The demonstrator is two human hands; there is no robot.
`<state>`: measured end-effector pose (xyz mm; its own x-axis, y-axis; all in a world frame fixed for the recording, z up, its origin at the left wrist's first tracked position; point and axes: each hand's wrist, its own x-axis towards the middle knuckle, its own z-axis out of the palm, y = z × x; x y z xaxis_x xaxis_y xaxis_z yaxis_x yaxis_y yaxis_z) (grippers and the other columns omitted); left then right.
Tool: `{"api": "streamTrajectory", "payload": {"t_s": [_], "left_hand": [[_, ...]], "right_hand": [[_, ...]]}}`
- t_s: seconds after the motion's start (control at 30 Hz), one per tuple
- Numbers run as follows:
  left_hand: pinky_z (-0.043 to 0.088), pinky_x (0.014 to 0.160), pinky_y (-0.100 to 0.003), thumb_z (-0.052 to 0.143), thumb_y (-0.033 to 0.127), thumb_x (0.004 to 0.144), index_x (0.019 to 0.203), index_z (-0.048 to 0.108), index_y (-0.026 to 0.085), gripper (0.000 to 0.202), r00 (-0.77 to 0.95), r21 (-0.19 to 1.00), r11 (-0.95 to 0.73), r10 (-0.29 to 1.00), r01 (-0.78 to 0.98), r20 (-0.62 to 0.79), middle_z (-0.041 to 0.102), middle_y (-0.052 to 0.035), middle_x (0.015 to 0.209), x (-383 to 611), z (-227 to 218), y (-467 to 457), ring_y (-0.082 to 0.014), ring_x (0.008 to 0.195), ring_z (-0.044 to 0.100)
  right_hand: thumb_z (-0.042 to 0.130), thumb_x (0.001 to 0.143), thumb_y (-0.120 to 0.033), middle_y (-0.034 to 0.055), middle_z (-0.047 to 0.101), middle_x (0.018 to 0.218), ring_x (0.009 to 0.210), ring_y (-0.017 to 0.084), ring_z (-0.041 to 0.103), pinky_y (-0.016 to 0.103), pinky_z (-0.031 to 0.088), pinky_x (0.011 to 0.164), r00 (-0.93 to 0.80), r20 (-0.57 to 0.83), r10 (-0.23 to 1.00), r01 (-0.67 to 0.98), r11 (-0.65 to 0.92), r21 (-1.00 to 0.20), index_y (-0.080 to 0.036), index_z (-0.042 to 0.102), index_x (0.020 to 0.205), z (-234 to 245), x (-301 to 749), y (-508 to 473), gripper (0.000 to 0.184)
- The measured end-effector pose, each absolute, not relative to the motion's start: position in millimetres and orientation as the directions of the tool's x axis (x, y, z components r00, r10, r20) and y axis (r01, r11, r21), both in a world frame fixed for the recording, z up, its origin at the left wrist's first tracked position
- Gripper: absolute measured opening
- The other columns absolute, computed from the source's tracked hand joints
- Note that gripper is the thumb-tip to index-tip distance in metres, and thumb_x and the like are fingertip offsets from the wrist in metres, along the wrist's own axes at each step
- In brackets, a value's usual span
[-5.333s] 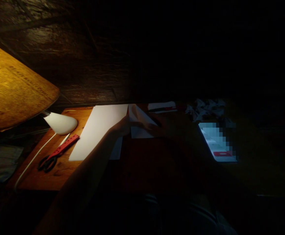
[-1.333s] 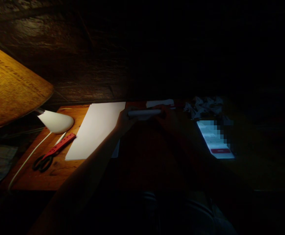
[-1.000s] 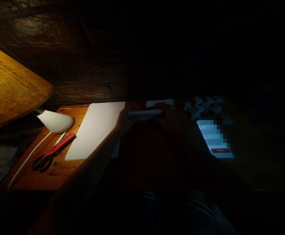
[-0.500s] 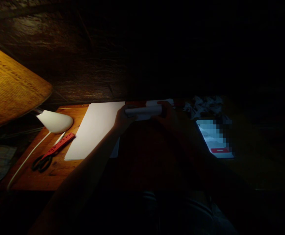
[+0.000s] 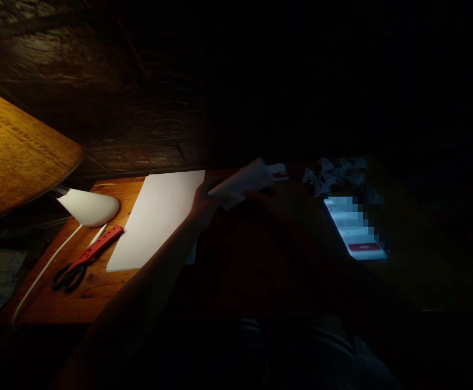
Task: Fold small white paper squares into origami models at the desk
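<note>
Between my hands, above the far part of the wooden table, is a folded or rolled sheet of paper (image 5: 242,181), tilted with its right end higher. My left hand (image 5: 204,199) is closed on its left end. Dim in the shadow, my right hand (image 5: 266,197) grips the lower right edge, with the fingers partly lost in the dark. White paper sheets (image 5: 161,211) lie in a stack under and left of my left forearm. Behind the held paper, more folded white paper (image 5: 279,170) shows at the table's back, with something red beside it.
Scissors with black handles (image 5: 70,276) and a red perforated piece (image 5: 98,246) lie at the left, by the white lamp base (image 5: 92,207), its cord (image 5: 45,265) and yellow shade (image 5: 20,157). A lit phone (image 5: 352,233) lies right, before crumpled or folded papers (image 5: 337,173).
The paper in my hands has gone from a level, narrow roll to a tilted, broader shape with its right end raised. My right hand has moved slightly down and left along it.
</note>
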<state>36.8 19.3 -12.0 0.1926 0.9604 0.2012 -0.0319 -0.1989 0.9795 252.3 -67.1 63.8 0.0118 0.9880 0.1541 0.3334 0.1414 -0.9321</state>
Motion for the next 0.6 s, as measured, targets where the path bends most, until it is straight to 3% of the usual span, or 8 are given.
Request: {"api": "streamTrajectory", "payload": {"t_s": [0.17,0.33,0.6], "left_hand": [[0.059,0.076,-0.033,0.089,0.047,0.068,0.116,0.068,0.021,0.058,0.354,0.987,-0.121,0.923,-0.106,0.151,0.076,-0.0086,0.109,33,-9,19,-0.026,0.095,0.073],[0.061,0.078,-0.037,0.091,0.047,0.07,0.115,0.072,0.018,0.056,0.461,0.995,-0.085,0.882,-0.056,0.101,0.079,-0.0112,0.109,35,-2,10,-0.0288,0.095,0.076],[0.057,0.062,-0.034,0.093,0.038,0.07,0.088,0.077,0.015,0.034,0.46,0.985,-0.117,0.887,0.123,0.048,0.077,-0.0078,0.083,35,0,3,-0.023,0.071,0.071]], "right_hand": [[0.079,0.087,-0.046,0.0069,0.082,0.093,0.102,0.034,0.077,0.054,0.064,0.089,0.005,0.122,0.993,0.242,0.117,-0.963,-0.025,0.076,0.077,50,254,-56,0.023],[0.089,0.078,-0.042,0.0056,0.083,0.092,0.093,0.029,0.077,0.048,0.064,0.087,-0.31,0.04,0.95,0.199,0.106,-0.974,-0.024,0.078,0.075,29,251,-47,0.021],[0.084,0.082,-0.027,0.0063,0.084,0.103,0.093,0.023,0.077,0.041,0.062,0.087,-0.385,0.023,0.923,0.271,0.137,-0.953,-0.021,0.083,0.089,17,255,-43,0.009]]}}
